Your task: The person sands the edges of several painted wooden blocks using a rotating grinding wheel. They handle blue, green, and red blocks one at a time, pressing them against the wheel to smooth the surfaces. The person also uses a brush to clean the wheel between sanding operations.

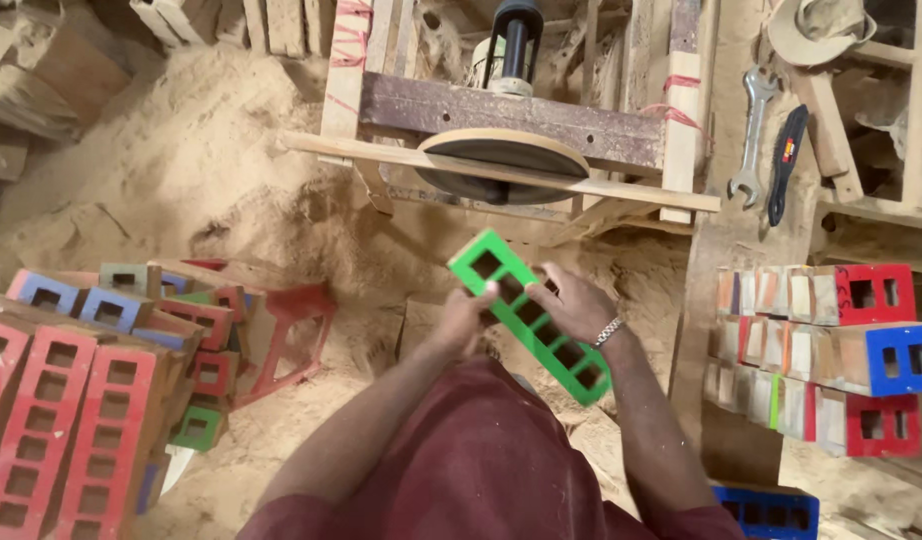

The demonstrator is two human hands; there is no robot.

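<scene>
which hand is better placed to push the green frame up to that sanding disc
Probably the right hand: it lies over the middle of the green frame, on the side toward the sanding disc. The left hand only grips the near edge from below.

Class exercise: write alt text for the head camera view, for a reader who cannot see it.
A person's left hand and right hand hold a green ladder-shaped wooden frame with square holes, in front of a disc sander in a sawdust-covered workshop. Red and blue frames are stacked at left, more pieces at right.
</scene>
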